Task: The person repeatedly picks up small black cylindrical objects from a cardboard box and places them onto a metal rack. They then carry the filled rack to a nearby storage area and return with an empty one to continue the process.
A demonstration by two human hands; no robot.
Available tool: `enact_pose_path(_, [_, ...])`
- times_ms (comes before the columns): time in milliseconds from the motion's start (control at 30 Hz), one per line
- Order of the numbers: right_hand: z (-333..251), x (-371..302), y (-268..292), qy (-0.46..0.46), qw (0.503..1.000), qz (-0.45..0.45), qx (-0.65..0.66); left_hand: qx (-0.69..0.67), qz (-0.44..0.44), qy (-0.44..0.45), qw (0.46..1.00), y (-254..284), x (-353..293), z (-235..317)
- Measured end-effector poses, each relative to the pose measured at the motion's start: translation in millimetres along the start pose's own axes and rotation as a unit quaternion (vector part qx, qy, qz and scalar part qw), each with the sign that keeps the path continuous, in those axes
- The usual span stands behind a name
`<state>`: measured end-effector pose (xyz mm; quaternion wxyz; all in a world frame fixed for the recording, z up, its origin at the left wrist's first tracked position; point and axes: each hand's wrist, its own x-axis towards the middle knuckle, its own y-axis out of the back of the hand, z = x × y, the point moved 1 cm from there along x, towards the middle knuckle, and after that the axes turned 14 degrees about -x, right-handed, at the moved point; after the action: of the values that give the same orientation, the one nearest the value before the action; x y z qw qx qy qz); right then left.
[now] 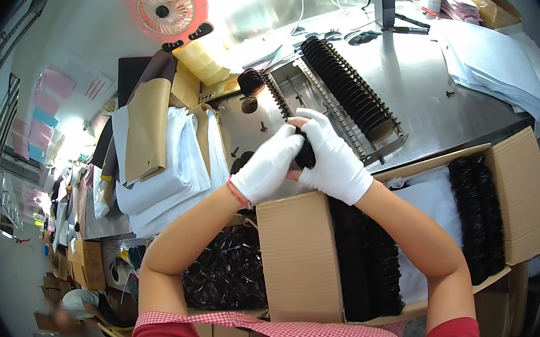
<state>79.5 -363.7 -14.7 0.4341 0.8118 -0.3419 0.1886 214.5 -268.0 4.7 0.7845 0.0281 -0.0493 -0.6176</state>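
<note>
In white gloves with bare fingertips, my left hand (270, 165) and my right hand (334, 159) come together at the middle, just in front of a metal rack (322, 94). Between them is a dark, glossy lens (304, 152), partly covered by the fingers; both hands are closed on it. A long row of dark round lenses (349, 88) stands on edge in the rack's far side. The nearer side has a toothed rail (278, 96) with a brownish see-through lens (251, 83) at its far end. Another dark lens (241, 162) lies by my left wrist.
Below my right arm, a cardboard box (297, 255) holds rows of black pieces and white sheets. Loose dark shiny pieces (228, 270) fill a container at lower left. White paper sheets (501, 65), a pink fan (165, 7) and small screws lie or stand around the metal table (416, 112).
</note>
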Motion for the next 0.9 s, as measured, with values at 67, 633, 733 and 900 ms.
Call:
enact_pose_path(67, [-2.4, -4.4, 8.4, -0.011, 1.000, -0.005, -0.011, 0.066, -0.013, 0.137, 0.988, -12.0, -4.8, 34.6])
enact_pose_path(633, [61.3, -15.2, 38.7, 0.052, 0.975, -0.213, 0.020, 0.277, 0.132, 0.214, 0.927, 131.0, 163.1, -34.2])
enact_pose_path(733, [54.8, -15.6, 32.2, 0.064, 0.979, -0.189, 0.041, 0.792, -0.196, 0.029, 0.578, 142.1, 162.0, -37.0])
enact_pose_path(900, [61.6, -19.9, 20.9, 0.054, 0.997, -0.031, 0.039, 0.619, 0.209, 0.094, 0.751, 139.3, 138.7, -16.4])
